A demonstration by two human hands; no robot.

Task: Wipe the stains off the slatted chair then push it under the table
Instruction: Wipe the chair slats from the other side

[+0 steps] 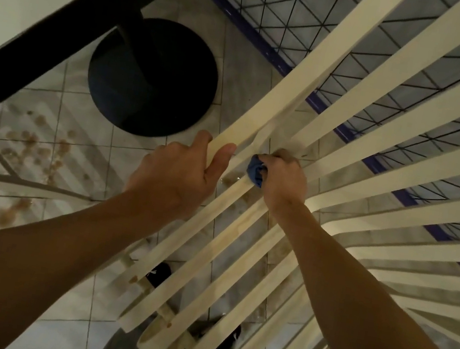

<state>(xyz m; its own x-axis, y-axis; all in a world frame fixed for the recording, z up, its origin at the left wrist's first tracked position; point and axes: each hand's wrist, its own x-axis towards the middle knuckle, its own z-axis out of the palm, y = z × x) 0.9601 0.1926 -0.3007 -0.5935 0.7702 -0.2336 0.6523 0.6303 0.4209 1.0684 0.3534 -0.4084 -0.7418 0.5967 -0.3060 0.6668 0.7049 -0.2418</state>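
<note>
Two hands on the chair (pixel 336 42), among long, flat cream slats (pixel 281 97) with rounded ends. Left hand (pixel 181 169) curled tight round one smooth slat, thumb over the top. Right hand (pixel 284 180) clenched on a crumpled blue cloth (pixel 255 173), pressing it onto the next slat. Chair beside the table (pixel 47 40): white top, black edge, round black base. Brown speckles on the pale tiles (pixel 29 147) by the table.
</note>
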